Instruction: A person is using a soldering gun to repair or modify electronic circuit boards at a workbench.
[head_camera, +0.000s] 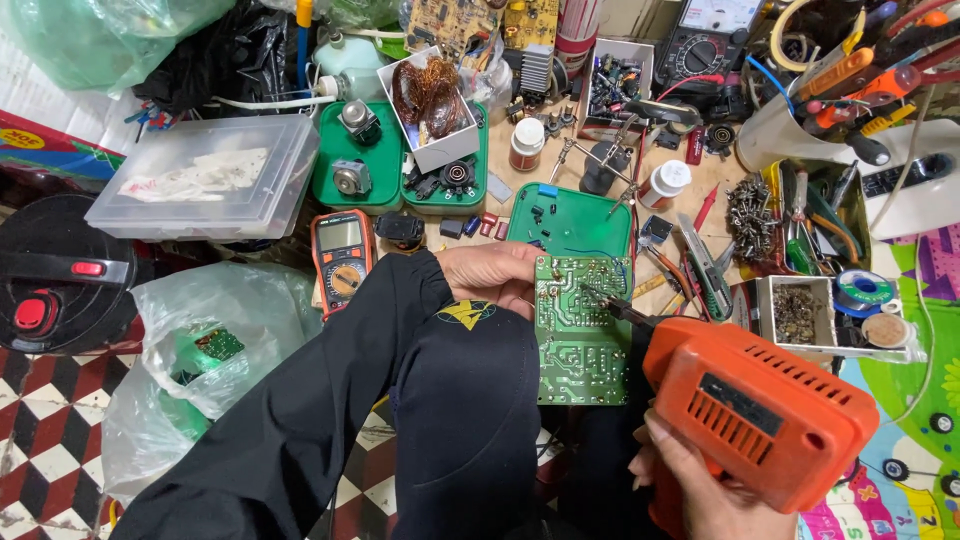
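The left hand (495, 275), coming out of a black sleeve, is closed on the upper left edge of a green rectangular printed circuit board (581, 335) with pale solder traces, which it holds flat and face up over the person's dark-clothed knee (470, 400). The right hand (690, 480) is wrapped around the handle of an orange plastic pistol-shaped soldering gun (755, 405), fingers curled shut on it; the gun's dark metal tip (605, 305) touches the board's upper right part, just to the right of the left hand's fingertips. Directly beyond the held board lies a green plastic tray (575, 220) with small dark parts in it. To the left of the left hand's grip an orange-and-black handheld multimeter (342, 255) with a grey screen and a round dial lies face up. Farther beyond it sit two more green trays (395, 185) carrying metal parts and an open white box of copper wire coils (430, 100). Two small white-capped jars (525, 143) with brown contents stand near a metal clamp stand. To the right of the gun a small open white box of dark metal bits (797, 312) sits beside a spool of solder wire (863, 290). Far left, a clear lidded plastic container (205, 175) holds white sheets, and below it a clear plastic bag (205, 355) holds another small green board.
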